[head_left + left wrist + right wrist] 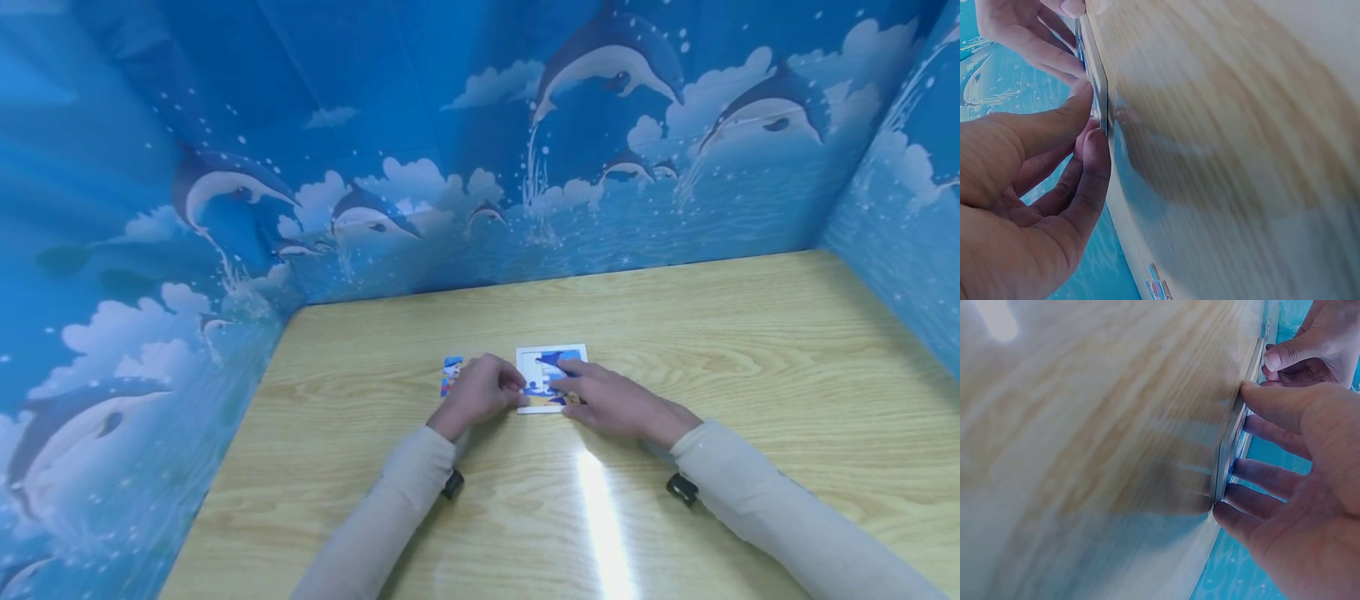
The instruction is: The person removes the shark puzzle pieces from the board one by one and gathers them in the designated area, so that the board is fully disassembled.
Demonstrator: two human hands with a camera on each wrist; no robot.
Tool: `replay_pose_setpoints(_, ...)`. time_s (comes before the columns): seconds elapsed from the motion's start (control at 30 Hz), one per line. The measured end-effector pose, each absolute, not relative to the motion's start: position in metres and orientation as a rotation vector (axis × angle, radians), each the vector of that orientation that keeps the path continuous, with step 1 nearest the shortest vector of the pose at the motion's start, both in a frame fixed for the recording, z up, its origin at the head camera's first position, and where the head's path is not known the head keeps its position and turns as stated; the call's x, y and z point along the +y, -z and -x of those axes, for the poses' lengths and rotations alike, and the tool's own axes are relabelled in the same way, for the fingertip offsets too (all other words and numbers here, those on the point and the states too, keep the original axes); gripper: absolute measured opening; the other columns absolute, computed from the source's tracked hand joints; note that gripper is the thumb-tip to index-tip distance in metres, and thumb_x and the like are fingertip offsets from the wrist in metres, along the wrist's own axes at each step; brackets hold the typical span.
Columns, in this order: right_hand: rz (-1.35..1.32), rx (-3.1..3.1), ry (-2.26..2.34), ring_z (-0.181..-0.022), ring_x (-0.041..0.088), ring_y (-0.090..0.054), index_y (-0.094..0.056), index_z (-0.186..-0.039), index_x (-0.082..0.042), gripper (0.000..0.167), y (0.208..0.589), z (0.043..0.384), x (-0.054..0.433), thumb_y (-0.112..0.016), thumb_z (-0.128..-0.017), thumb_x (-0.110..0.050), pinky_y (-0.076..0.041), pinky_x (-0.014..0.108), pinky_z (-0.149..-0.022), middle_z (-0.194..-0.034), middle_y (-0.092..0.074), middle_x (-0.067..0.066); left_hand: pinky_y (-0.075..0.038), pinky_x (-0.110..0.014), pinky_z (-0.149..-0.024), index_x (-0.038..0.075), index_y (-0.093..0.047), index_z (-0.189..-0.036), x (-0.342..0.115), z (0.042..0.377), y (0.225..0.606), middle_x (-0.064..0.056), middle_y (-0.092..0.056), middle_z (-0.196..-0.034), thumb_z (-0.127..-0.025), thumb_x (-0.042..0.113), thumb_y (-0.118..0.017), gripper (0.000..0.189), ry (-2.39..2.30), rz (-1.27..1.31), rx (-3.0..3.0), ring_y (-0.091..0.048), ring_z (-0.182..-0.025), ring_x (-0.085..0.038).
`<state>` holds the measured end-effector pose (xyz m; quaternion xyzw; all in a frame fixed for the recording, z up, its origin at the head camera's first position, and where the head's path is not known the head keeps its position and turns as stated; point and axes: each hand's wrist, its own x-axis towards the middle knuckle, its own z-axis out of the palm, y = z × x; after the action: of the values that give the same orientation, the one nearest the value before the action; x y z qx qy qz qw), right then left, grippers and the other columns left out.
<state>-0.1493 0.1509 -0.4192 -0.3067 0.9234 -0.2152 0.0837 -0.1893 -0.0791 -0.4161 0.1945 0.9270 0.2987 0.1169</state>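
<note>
Your right hand (617,402) spreads loosely straight fingers over a small white puzzle frame (555,347), thumb at its near edge, while the bent fingers of your left hand (483,390) meet its left side; whether they pinch a piece or merely the rim, the views do not tell. The frame lies flat on the counter (750,333) between your 2 hands, a pale gap (531,367) at its upper left beside blue picture pieces (572,355). For a clean fit, anchor the frame lightly with your right hand, align 1 piece at a time with your left fingertips, then press straight down; a sideways shove could unseat its neighbors. Left of your left hand and partly hidden by it, loose puzzle pieces (452,364) rest on the counter. Behind stands a dolphin-print backdrop (420,75).
</note>
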Motion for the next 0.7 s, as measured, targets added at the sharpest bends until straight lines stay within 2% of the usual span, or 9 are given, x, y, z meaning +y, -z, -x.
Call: replay_pose_setpoints(0.7, 0.904, 2.748, 0.646, -0.142, 0.047, -0.036, -0.058, -0.138, 0.001, 0.044, 0.4201, 0.1483, 0.1520, -0.065, -0.099, -0.017, -0.035, 0.059, -0.111, -0.155, -0.036, 0.029, -0.053, -0.022, -0.069, 0.008, -0.077, -0.093, -0.0751, 0.1876, 0.4178, 0.003, -0.071, -0.078, -0.079, 0.013, -0.088, 0.019, -0.889, -0.577, 2.720, -0.062, -0.071, -0.006)
